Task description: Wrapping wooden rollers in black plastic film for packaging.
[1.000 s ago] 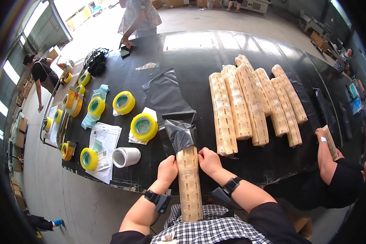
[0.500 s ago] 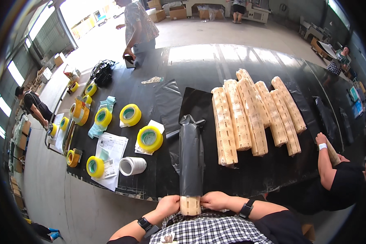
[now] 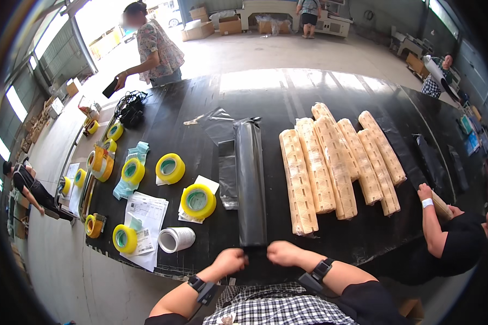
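A long black plastic bag (image 3: pixel 250 184) lies lengthwise in front of me, filled out to a cylinder by something inside that it hides. My left hand (image 3: pixel 232 260) is closed at the left corner of the bag's near end. At the right corner my right hand (image 3: pixel 282 253) is closed too, and a dark strip of plastic stretches between the two fists. Just right of the bag lie several long pale rolls (image 3: pixel 298 184) in clear wrap, side by side. Flat black bags (image 3: pixel 228 162) lie along its left side.
Yellow tape rolls (image 3: pixel 198 201), papers (image 3: pixel 146 214) and a white roll (image 3: pixel 177 239) lie on the black table (image 3: pixel 217 254) at left. Black cables (image 3: pixel 130 108) sit at the far left. A co-worker's arm (image 3: pixel 432 222) holds a pale roll at right. Another person (image 3: pixel 160 51) stands beyond the table.
The pale roll's end that stuck out of the bag is now covered. Bag and hands have shifted slightly away from me. The person beyond has lifted a dark phone off the table, moving left.
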`<state>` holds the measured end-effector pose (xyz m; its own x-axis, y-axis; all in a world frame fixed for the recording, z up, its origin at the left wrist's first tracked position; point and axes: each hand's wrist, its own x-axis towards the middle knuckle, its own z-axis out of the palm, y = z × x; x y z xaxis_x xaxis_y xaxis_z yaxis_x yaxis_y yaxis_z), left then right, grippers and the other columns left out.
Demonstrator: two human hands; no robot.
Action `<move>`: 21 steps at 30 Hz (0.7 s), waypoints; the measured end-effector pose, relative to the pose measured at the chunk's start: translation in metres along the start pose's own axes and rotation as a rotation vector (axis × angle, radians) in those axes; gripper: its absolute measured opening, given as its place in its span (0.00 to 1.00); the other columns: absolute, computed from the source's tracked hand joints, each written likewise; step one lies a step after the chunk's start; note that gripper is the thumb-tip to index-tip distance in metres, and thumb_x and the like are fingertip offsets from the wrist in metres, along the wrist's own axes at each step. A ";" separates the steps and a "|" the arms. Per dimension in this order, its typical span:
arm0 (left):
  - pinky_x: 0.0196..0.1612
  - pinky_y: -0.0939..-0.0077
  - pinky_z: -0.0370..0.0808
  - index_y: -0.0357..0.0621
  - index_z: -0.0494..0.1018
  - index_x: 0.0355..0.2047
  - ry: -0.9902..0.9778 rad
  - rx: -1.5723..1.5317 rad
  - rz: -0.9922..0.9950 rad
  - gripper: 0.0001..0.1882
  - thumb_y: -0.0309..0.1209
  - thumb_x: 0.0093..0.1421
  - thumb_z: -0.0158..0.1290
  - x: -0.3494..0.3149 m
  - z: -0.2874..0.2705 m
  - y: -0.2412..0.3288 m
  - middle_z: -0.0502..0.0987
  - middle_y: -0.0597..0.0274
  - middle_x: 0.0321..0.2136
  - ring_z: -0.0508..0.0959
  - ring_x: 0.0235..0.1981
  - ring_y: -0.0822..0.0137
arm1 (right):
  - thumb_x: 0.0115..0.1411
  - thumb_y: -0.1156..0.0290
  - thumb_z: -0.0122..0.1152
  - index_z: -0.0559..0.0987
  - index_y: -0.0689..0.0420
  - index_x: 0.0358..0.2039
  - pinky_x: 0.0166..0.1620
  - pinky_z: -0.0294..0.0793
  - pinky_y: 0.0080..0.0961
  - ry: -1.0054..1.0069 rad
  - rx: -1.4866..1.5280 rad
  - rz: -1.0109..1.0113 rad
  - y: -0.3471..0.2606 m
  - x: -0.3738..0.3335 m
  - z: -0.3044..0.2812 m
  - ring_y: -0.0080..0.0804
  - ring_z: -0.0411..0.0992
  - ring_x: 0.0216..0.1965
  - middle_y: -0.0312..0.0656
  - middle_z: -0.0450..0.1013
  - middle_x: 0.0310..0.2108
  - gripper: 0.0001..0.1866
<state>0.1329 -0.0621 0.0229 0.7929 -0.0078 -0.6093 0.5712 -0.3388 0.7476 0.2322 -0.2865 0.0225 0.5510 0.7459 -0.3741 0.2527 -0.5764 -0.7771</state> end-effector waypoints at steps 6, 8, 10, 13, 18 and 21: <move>0.32 0.79 0.78 0.42 0.79 0.39 0.021 -0.308 -0.190 0.11 0.36 0.69 0.53 -0.023 0.000 -0.040 0.81 0.66 0.30 0.81 0.29 0.74 | 0.68 0.64 0.50 0.74 0.59 0.28 0.32 0.77 0.28 -0.099 0.282 0.322 0.017 -0.039 0.005 0.26 0.77 0.24 0.39 0.77 0.25 0.14; 0.33 0.80 0.79 0.39 0.77 0.43 0.119 -0.392 -0.152 0.12 0.34 0.66 0.58 -0.025 0.012 -0.024 0.81 0.65 0.32 0.82 0.32 0.74 | 0.69 0.63 0.51 0.73 0.58 0.29 0.29 0.76 0.27 -0.062 0.293 0.304 0.025 -0.041 0.008 0.25 0.76 0.23 0.38 0.77 0.25 0.14; 0.32 0.81 0.79 0.38 0.77 0.42 0.219 -0.448 -0.100 0.12 0.32 0.63 0.61 -0.022 0.024 -0.007 0.80 0.64 0.32 0.82 0.32 0.74 | 0.69 0.61 0.51 0.73 0.58 0.29 0.29 0.76 0.28 -0.034 0.298 0.292 0.022 -0.043 0.006 0.26 0.76 0.23 0.38 0.77 0.24 0.15; 0.30 0.83 0.80 0.39 0.76 0.32 0.281 -0.528 -0.078 0.05 0.26 0.63 0.61 -0.008 0.035 -0.019 0.80 0.66 0.28 0.82 0.27 0.73 | 0.67 0.60 0.53 0.74 0.58 0.29 0.32 0.78 0.35 0.037 0.198 0.299 0.015 -0.047 0.005 0.37 0.77 0.25 0.43 0.78 0.25 0.15; 0.36 0.81 0.83 0.38 0.78 0.38 0.343 -0.726 -0.155 0.03 0.20 0.64 0.56 -0.016 0.045 -0.036 0.82 0.62 0.33 0.84 0.32 0.70 | 0.63 0.59 0.61 0.78 0.56 0.28 0.37 0.79 0.40 0.363 -0.334 -0.173 0.003 -0.069 0.006 0.47 0.76 0.32 0.44 0.75 0.27 0.13; 0.37 0.80 0.83 0.37 0.79 0.39 0.344 -0.745 -0.104 0.05 0.19 0.64 0.56 -0.016 0.049 -0.042 0.82 0.62 0.34 0.84 0.33 0.69 | 0.61 0.67 0.62 0.81 0.55 0.37 0.42 0.79 0.38 0.375 -0.157 -0.504 -0.020 -0.056 0.016 0.43 0.76 0.40 0.42 0.75 0.35 0.06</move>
<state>0.0863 -0.0938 -0.0116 0.6801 0.3182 -0.6605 0.5404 0.3913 0.7449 0.1832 -0.3114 0.0509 0.5674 0.7871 0.2419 0.6510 -0.2489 -0.7171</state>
